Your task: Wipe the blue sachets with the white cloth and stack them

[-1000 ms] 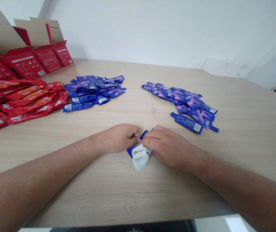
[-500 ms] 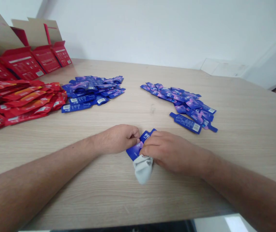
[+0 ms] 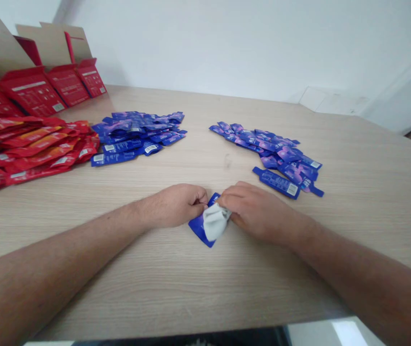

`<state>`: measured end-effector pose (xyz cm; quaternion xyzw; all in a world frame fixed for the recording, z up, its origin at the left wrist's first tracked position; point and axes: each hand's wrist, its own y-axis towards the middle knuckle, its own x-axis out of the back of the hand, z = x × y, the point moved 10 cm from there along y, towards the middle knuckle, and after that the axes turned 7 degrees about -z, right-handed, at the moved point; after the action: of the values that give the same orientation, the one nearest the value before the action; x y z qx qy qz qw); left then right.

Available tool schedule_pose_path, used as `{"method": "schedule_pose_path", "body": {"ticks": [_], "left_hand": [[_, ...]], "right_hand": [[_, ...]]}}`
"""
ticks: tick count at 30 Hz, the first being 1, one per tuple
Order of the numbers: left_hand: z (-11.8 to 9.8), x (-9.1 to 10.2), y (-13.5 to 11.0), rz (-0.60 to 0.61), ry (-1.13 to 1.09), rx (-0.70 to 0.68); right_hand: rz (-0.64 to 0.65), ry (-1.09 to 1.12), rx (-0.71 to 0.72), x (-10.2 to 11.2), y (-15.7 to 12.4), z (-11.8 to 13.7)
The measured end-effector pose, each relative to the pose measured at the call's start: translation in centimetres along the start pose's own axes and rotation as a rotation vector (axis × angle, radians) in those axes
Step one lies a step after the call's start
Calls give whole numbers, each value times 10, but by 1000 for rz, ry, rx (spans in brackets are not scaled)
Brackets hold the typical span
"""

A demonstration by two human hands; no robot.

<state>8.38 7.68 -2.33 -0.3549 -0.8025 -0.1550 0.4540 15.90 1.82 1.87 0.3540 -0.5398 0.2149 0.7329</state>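
Head: crumpled cloth (image 3: 216, 222), flat sachet (image 3: 198, 228).

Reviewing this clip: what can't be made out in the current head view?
- Blue sachet between the hands: middle covered by the white cloth and right hand.
- Left hand: curled fingers hide whether it pinches or only presses the sachet.
- Red boxes: leftmost cut off by the left edge; front panels hide the insides; print too small.
- Red packets: cut off at left; overlap hides their number.
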Motion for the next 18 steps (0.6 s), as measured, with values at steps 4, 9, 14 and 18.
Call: {"method": "schedule_pose_path", "body": {"ticks": [4, 9, 14, 18], "left_hand": [[0, 1, 0, 0, 8, 6], [0, -1, 0, 20, -16, 12], [0, 1, 0, -7, 9, 11], [0, 0, 0, 11, -4, 6]], "right_hand": [[-38, -15, 7, 0, 2, 4], [70, 50, 155, -7, -3, 23], [-38, -28, -35, 2, 1, -5], [53, 36, 127, -7, -1, 21]]}}
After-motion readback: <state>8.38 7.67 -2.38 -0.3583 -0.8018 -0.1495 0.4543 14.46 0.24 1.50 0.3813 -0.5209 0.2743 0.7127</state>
